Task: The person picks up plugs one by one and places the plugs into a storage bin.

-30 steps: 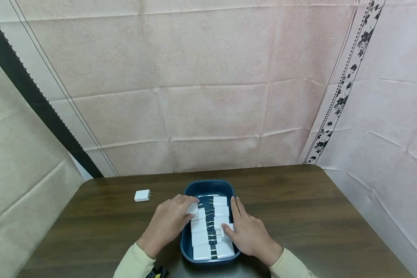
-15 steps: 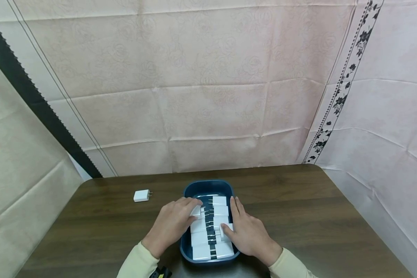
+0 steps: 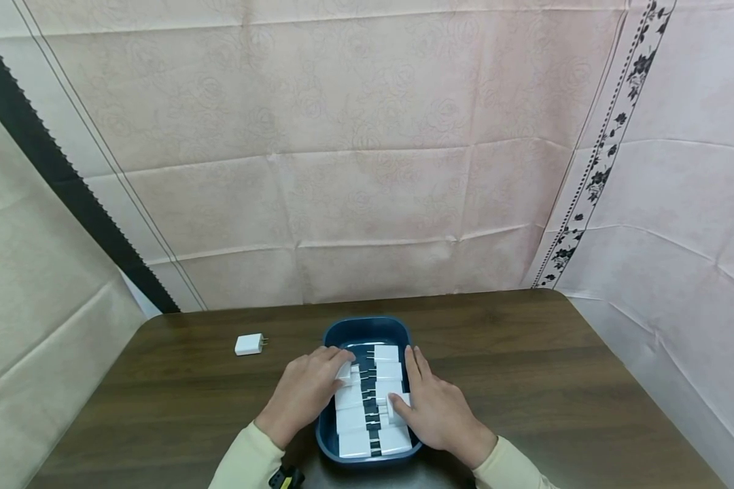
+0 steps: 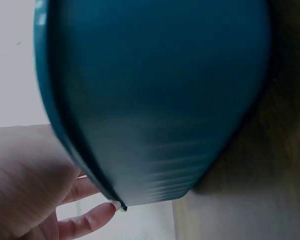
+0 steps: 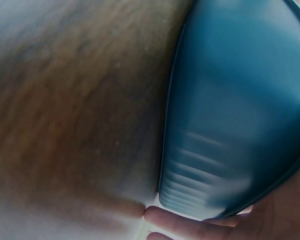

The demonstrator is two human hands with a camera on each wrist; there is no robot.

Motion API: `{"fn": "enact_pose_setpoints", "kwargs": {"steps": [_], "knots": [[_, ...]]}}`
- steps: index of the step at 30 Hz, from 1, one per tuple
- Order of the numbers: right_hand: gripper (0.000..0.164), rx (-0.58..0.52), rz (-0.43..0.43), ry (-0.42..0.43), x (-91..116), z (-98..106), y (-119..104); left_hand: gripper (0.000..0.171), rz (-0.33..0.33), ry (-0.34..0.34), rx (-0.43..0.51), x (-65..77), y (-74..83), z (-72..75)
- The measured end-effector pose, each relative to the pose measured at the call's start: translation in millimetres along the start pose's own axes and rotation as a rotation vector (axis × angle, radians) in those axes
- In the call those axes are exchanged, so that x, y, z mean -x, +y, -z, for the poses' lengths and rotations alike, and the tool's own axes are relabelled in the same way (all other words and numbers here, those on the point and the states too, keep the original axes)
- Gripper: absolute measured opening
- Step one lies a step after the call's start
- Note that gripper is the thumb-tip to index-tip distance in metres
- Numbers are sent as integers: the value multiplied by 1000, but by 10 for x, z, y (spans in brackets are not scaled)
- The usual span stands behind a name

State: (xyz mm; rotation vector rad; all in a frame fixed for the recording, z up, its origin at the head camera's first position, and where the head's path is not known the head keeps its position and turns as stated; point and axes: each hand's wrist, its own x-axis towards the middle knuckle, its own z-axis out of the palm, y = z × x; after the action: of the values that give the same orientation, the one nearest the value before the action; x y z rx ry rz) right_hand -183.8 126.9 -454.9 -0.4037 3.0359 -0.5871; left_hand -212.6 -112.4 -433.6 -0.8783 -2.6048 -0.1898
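A blue plastic tray (image 3: 367,327) holds two rows of white plug-in chargers (image 3: 355,445), prongs facing the middle gap. My left hand (image 3: 304,387) reaches over the left rim and pinches a white charger (image 3: 344,371) at the far end of the left row; fingers partly hide it. My right hand (image 3: 442,411) grips the tray's right wall, fingers along the outside and thumb inside. That thumb rests against another charger (image 3: 397,409) lying raised over the right row. In the right wrist view, fingertips (image 5: 165,218) show beside the tray's outer wall (image 5: 230,100).
A single white charger (image 3: 249,344) lies on the brown wooden table (image 3: 177,401), left of the tray, prongs pointing right. Pale patterned cloth (image 3: 367,163) hangs behind the table and at both sides.
My left hand has moved slightly right and lowered its charger into the far end of the left row. My right hand has stayed put.
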Motion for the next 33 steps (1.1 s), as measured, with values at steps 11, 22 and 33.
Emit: {"fn": "enact_pose_setpoints", "kwargs": {"steps": [11, 22, 33], "knots": [[87, 4, -4, 1, 2, -7, -1, 42, -4, 22, -28, -13, -27, -62], [87, 9, -5, 1, 2, -2, 7, 42, 15, 14, -27, -63, -35, -106], [87, 12, -5, -4, -4, -5, -8, 41, 52, -4, -7, -113, -53, -124]]}}
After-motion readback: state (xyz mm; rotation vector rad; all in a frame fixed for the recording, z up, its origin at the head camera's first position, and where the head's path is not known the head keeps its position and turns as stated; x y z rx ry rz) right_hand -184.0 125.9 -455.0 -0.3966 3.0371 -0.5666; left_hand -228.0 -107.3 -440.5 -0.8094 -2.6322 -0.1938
